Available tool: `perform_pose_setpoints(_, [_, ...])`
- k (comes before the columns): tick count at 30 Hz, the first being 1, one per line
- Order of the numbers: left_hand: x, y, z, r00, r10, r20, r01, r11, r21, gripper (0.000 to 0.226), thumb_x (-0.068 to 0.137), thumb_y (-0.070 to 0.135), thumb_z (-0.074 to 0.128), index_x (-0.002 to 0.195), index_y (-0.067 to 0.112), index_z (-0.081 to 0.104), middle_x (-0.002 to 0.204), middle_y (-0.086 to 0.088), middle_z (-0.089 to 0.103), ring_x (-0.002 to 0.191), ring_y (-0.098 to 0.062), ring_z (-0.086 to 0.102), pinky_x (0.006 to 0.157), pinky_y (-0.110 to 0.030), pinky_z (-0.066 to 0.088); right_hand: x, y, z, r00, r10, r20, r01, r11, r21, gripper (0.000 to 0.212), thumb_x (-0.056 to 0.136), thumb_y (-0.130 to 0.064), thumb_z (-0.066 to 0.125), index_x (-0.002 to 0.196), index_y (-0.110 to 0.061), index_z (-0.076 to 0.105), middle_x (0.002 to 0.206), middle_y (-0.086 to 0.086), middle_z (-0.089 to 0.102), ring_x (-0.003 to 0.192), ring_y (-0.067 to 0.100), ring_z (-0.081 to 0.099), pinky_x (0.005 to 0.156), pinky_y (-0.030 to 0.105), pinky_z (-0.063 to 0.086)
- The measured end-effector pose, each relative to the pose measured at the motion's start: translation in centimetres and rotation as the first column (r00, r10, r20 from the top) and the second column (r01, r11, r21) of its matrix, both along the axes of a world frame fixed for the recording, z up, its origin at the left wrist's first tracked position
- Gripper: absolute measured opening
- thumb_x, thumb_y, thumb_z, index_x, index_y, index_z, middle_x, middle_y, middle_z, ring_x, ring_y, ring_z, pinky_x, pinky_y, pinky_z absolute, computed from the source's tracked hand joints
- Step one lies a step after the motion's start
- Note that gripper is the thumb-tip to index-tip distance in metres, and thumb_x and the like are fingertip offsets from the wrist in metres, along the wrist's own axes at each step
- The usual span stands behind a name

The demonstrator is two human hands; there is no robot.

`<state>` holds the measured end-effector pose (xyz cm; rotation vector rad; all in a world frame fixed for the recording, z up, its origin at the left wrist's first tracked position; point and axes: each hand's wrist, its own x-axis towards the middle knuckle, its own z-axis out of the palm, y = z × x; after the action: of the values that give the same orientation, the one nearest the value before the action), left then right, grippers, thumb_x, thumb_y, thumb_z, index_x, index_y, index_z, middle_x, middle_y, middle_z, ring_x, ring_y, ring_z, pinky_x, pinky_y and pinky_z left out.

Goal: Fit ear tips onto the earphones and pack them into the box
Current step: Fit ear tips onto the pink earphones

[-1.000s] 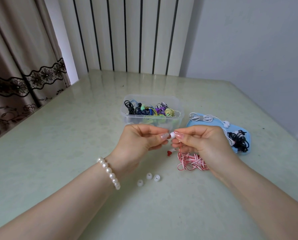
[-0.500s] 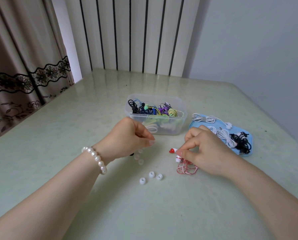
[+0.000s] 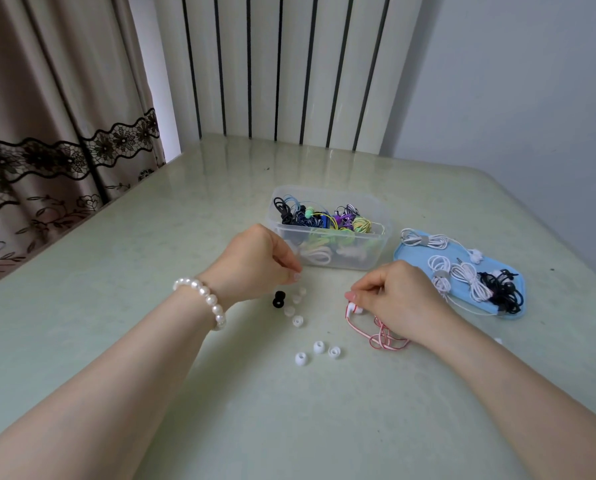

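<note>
Table: we see a pale green table [image 3: 151, 271] that fills most of the view; its far edge meets a striped wall panel, and a wide bare area lies on the near and left sides.
Box: a clear plastic box [image 3: 379, 244] stands at the middle far side, full of coiled earphones in many colours.
Blue lid: a blue lid [image 3: 518, 271] lies right of the box, with white and black coiled earphones on it.
Left hand: the left hand [image 3: 255, 261], with a pearl bracelet [image 3: 204, 299] on the wrist, hovers just in front of the box. Its fingers are curled and the thumb and forefinger tips meet, perhaps on a pale ear tip; we cannot tell for sure.
Right hand: the right hand [image 3: 400, 299] is curled and pinches one bud of the red-and-white earphones [image 3: 383, 337] low at the table. The cable lies in a loose heap under the wrist, partly hidden.
Ear tips: white ear tips [image 3: 319, 347] lie loose between the hands, three in a near group and some translucent ones below the left fingers.
Black ear tip: a black ear tip [image 3: 278, 299] lies beside them, just under the left hand.
</note>
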<state>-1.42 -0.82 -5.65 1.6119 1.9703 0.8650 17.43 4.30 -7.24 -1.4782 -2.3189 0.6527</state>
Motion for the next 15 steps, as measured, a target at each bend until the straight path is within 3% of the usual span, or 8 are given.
perform_pose_setpoints(5, [1.3,0.1,-1.0,0.993,-0.012,-0.116,0.009,1.0,-0.028,0.01,0.075,0.024,0.074,0.082,0.017,0.072,0.068,0.008,0.065,0.067,-0.006,0.056,0.061,-0.016,0.039,0.2,0.2,0.1,0.997,0.03,-0.072,-0.034,0.998,-0.057,0.009,0.081,-0.012,0.066,0.08,-0.015,0.074,0.068,-0.003,0.065,0.066,0.011,0.058,0.065,0.023,0.044])
perform_pose_setpoints(7, [1.7,0.1,-1.3,0.989,-0.017,-0.149,0.012,0.999,-0.04,0.011,0.075,0.025,0.074,0.083,0.018,0.071,0.075,0.001,0.07,0.068,-0.007,0.057,0.063,-0.015,0.04,0.3,0.3,0.1,0.992,0.028,-0.119,-0.037,0.997,-0.07,0.011,0.081,-0.01,0.066,0.075,-0.017,0.072,0.065,-0.002,0.063,0.062,0.01,0.054,0.064,0.023,0.043])
perform_pose_setpoints(9, [1.8,0.2,-1.5,0.985,-0.012,-0.173,0.009,1.0,-0.018,0.006,0.075,0.02,0.073,0.081,0.017,0.071,0.075,0.0,0.071,0.065,-0.007,0.056,0.055,-0.009,0.038,0.5,0.4,-0.1,0.983,0.02,-0.183,-0.032,0.998,-0.062,0.022,0.082,-0.008,0.065,0.066,-0.024,0.065,0.06,-0.003,0.059,0.057,0.01,0.049,0.062,0.025,0.041])
perform_pose_setpoints(12, [1.8,0.1,-1.5,0.973,-0.038,-0.226,0.04,0.999,0.003,0.007,0.077,0.012,0.069,0.073,0.017,0.071,0.065,0.002,0.068,0.058,-0.009,0.059,0.048,-0.003,0.037,1.0,0.5,-0.1,0.955,0.029,-0.296,-0.042,0.998,-0.04,0.031,0.083,-0.005,0.062,0.064,-0.029,0.059,0.072,0.004,0.066,0.067,0.018,0.056,0.07,0.034,0.046])
perform_pose_setpoints(15, [1.9,0.0,-1.4,0.962,-0.034,-0.271,0.044,0.999,0.032,0.01,0.079,0.012,0.065,0.075,0.019,0.07,0.055,0.009,0.06,0.056,-0.009,0.061,0.053,-0.011,0.041,1.3,0.0,0.4,0.91,0.039,-0.413,-0.072,0.995,-0.064,0.025,0.085,-0.004,0.059,0.07,-0.024,0.059,0.069,0.0,0.067,0.072,0.019,0.061,0.07,0.031,0.045])
